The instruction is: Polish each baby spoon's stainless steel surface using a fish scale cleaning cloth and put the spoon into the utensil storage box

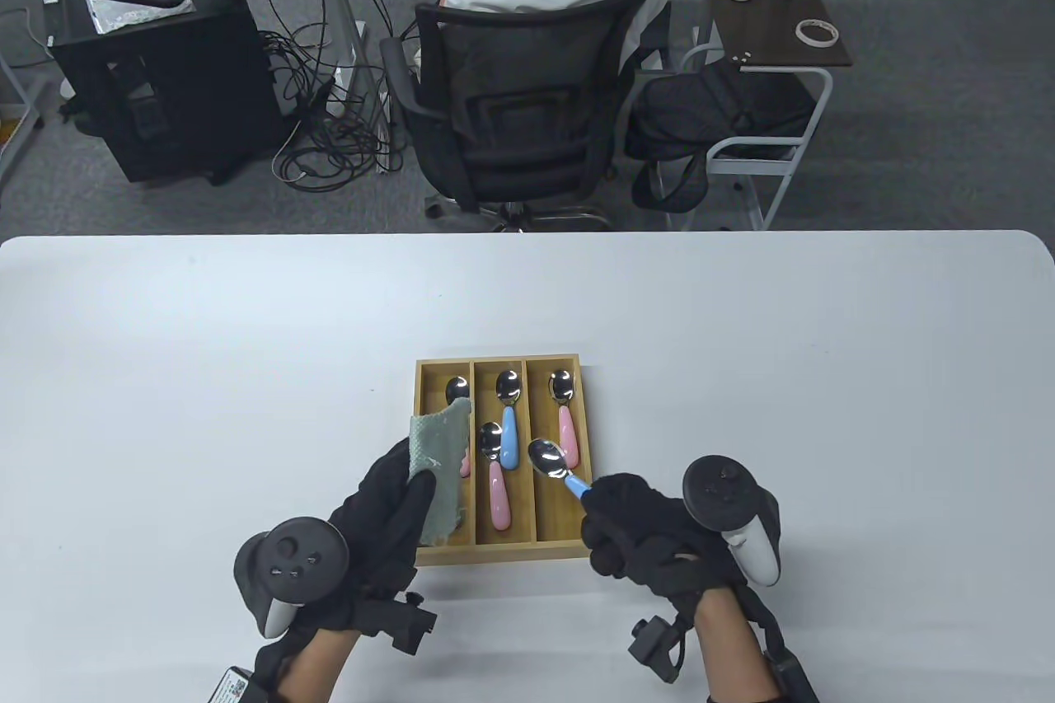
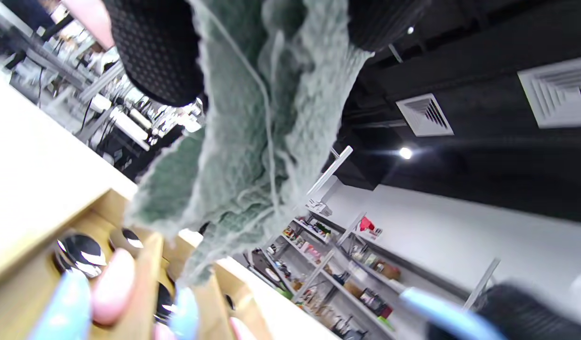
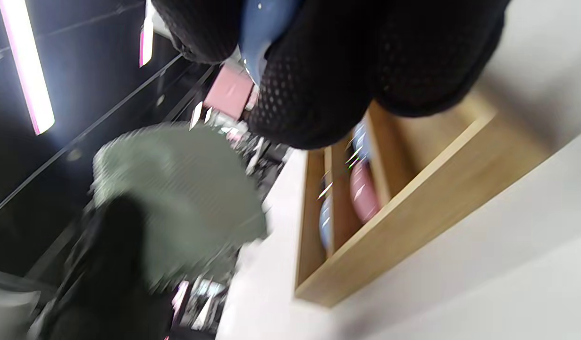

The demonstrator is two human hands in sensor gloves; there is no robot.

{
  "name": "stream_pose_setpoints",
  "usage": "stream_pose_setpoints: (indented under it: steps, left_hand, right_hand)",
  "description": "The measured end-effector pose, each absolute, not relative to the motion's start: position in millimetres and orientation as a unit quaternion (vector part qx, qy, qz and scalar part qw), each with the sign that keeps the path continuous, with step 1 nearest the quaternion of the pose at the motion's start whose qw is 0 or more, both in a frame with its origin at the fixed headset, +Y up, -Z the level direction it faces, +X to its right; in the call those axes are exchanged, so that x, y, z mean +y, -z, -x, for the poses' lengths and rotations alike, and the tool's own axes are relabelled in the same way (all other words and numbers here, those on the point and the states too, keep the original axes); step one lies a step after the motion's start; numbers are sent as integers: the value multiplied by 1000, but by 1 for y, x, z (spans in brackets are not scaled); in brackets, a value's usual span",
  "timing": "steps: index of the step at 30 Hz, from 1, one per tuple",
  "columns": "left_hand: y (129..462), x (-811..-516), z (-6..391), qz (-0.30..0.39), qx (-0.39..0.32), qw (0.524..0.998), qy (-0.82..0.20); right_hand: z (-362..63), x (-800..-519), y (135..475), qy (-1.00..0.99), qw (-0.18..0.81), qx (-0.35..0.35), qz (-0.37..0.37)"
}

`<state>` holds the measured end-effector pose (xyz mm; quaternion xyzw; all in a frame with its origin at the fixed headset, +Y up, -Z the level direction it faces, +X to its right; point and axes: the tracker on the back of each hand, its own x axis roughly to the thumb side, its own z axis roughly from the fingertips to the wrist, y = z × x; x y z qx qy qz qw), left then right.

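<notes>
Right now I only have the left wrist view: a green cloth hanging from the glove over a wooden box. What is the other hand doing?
Observer: The right hand grips a blue-handled spoon by its handle, bowl over the box's right compartment.
Reviewer: How many spoons already lie in the utensil storage box?
Observer: Four: one in the left compartment, two in the middle, one in the right.
Reviewer: Does the fish scale cloth cover any of them?
Observer: In the table view it hides most of the left compartment spoon; only its bowl and a bit of pink handle show.
</notes>
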<state>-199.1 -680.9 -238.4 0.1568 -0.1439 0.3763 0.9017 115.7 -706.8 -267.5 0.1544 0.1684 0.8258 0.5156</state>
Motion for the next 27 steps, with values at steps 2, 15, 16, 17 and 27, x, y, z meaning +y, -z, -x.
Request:
stream_pose_setpoints:
  steps: [2,15,16,17,27]
  left_hand:
    - [237,-681,193,-158,-162,911,-345]
    - [235,-691,170,-35,-268,877,-397]
    - [236,-692,172,-26,-265,869,-418]
    - [238,-693,173,-16,-257,860,-441]
    - [242,-697,169,33,-279,897,-341]
  right_hand:
    - [-102,-705,262,-829,504,166,-179]
    - [-97,-712,255,-784,549,197,-212]
    - [-98,-713,255,-781,552,198,-213]
    - [-98,-713,255,-777,557,200,-213]
    - [-92,-711,250,-746,572,229,-254]
